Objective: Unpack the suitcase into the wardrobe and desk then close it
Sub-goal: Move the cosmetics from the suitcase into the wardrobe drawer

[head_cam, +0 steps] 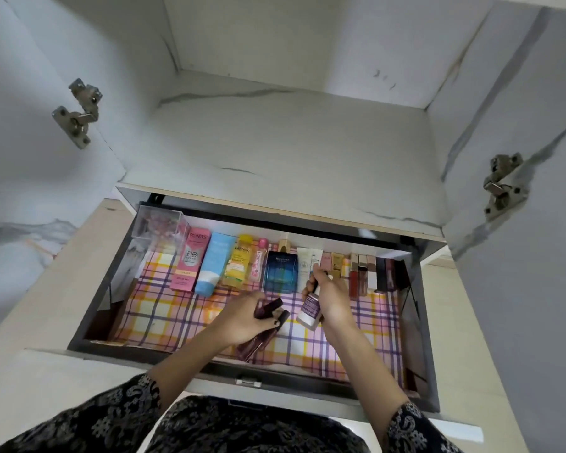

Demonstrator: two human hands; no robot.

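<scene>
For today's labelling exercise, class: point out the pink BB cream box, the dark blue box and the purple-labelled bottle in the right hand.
pink BB cream box (190, 261), head view, middle of its front face.
dark blue box (281, 273), head view, centre of its front.
purple-labelled bottle (309, 308), head view, on its label.

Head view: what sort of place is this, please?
Probably a bedroom wardrobe: an open drawer holding a row of cosmetics, a white shelf above it, and door hinges at both sides.
</scene>
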